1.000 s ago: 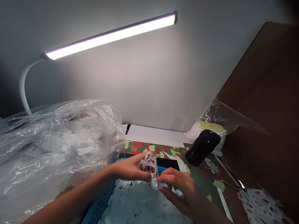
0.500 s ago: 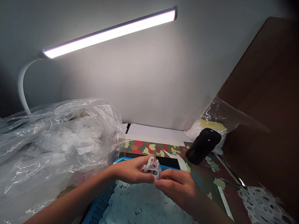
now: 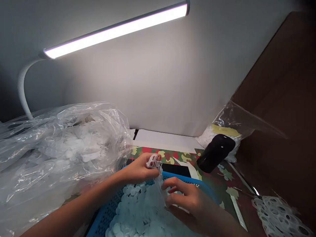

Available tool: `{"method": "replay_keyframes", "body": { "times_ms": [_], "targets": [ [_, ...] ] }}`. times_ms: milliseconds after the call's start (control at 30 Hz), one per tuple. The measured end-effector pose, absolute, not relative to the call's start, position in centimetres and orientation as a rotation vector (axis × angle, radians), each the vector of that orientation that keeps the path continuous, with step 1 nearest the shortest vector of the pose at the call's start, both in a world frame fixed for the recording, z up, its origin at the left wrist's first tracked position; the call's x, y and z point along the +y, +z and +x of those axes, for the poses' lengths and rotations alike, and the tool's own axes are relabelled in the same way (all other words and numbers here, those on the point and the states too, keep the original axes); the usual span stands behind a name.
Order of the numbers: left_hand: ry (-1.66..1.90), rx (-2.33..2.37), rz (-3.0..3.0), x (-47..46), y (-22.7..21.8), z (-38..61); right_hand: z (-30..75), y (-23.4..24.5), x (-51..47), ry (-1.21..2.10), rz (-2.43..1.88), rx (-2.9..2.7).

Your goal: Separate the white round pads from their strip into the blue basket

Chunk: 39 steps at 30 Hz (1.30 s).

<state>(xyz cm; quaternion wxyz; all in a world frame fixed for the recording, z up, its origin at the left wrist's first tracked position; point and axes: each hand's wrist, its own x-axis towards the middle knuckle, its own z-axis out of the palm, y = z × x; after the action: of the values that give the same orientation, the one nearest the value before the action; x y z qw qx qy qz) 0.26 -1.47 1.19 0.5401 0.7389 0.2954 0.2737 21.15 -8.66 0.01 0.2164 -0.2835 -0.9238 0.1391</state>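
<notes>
My left hand (image 3: 140, 169) is closed on a crumpled white sheet with holes (image 3: 154, 161), its thumb and fingers pinching the upper part. The sheet's lower end hangs down, translucent and blurred. My right hand (image 3: 184, 199) is just right of that hanging end, fingers curved and apart; the fingertips are close to the sheet, and contact is unclear. Both hands are over a blue perforated basket (image 3: 206, 187), filled with many small, translucent white round discs (image 3: 138, 210).
A large clear plastic bag (image 3: 98, 131) of white pieces stands at left. A black object (image 3: 216, 153) leans by a small bag of white pieces (image 3: 206, 136) at right. White sheets with round holes (image 3: 280, 215) lie at lower right. A lit lamp (image 3: 118, 31) hangs above.
My left hand has moved up and slightly left with the holed sheet. The sheet now hangs stretched downward, and my right hand's fingers have spread apart.
</notes>
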Motion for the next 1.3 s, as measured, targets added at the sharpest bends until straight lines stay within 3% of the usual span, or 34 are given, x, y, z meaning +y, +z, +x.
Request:
{"method": "replay_keyframes", "body": {
  "times_ms": [267,733,1300],
  "targets": [
    [0.677,0.796,1.636,-1.0,1.1,0.2,20.2,0.5,-9.0,0.367,-0.618,-2.710],
    [0.521,0.515,1.360,-1.5,1.7,-0.1,21.0,-0.7,-8.5,0.453,-0.789,-2.276],
    [0.379,0.529,1.609,-1.8,1.1,-0.1,21.3,-0.8,-8.1,0.336,-0.781,-2.317]
  ]
}}
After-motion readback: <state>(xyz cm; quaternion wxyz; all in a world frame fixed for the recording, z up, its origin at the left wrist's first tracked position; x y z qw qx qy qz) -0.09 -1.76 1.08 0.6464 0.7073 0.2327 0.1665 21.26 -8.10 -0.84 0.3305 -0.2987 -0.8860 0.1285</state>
